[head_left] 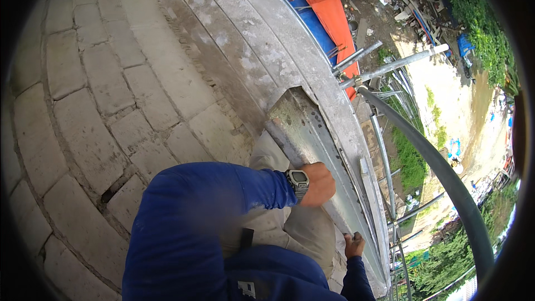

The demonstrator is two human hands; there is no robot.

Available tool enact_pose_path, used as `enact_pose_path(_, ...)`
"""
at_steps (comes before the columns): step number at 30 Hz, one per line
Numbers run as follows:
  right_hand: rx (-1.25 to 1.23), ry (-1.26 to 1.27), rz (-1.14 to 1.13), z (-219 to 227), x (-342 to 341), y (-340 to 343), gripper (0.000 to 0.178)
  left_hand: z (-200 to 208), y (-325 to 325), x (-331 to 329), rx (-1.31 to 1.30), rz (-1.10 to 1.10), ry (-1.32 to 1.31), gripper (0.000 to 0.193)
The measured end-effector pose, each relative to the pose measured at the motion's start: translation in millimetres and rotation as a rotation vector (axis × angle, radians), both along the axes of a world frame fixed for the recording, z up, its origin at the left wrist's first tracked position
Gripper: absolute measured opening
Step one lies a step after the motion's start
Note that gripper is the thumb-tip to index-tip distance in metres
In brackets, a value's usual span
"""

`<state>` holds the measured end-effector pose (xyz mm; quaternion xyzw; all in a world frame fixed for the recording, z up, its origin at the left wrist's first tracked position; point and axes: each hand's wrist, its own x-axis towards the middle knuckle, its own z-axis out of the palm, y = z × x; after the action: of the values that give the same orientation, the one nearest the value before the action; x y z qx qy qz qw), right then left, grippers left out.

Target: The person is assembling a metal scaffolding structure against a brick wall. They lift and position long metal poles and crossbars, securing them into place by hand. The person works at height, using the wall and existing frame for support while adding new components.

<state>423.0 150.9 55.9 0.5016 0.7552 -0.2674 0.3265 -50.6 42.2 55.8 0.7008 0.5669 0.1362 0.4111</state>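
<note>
A long grey sheet-metal channel (320, 128) with dark spots and folded edges lies along the concrete ledge, close against my legs. My left hand (316, 185), with a digital watch (298, 180) on the wrist, is closed over the channel's near edge about midway along it. Lower in the view, my right hand (354, 244) is curled round the same edge, nearer the bottom. The undersides of both hands' fingers are hidden. My light trousers (312, 231) show beneath the left arm, next to the channel.
Weathered stone blocks (106, 100) cover the left side. The concrete ledge (245, 39) curves along the channel's outer side. Beyond it stand scaffold tubes (390, 69), including a dark curved-looking pole (440, 161). Far below are orange and blue tarpaulins (329, 8), rubble and greenery.
</note>
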Motion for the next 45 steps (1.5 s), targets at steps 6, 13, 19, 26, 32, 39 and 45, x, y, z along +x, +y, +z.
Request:
enact_pose_path(6, 0.042, 0.140, -0.081, -4.4, -140.2, -24.8, 0.051, 20.1, -7.0, -144.9, -0.040, 0.009, 0.127, 0.022)
enact_pose_path(13, 0.028, 0.387, -0.065, 34.7, -289.6, -40.5, 0.072, 83.9, -14.2, -278.7, -0.276, 0.047, 0.304, 0.035)
enact_pose_path(19, 0.053, 0.478, -0.025, 37.0, -290.1, -41.4, 0.067, 100.9, -12.1, -277.5, -0.328, 0.027, 0.395, 0.040)
enact_pose_path(26, 0.037, 0.495, -0.019, 24.7, -282.3, -42.0, 0.068, 78.3, -4.2, -106.5, -0.009, -0.046, 0.269, 0.033)
enact_pose_path(32, -0.047, 0.492, -0.023, 39.0, -281.8, -43.5, 0.066, 43.0, -2.7, -19.0, -0.110, 0.033, 0.212, 0.013)
enact_pose_path(39, -0.205, 0.612, -0.106, 33.4, -243.5, -41.6, 0.038, 34.9, -21.8, -18.3, -0.138, 0.014, 0.197, 0.009)
enact_pose_path(45, 0.032, 0.557, 0.002, 26.3, -69.5, -14.6, 0.041, 43.6, -25.7, -21.2, -0.199, 0.027, 0.135, 0.006)
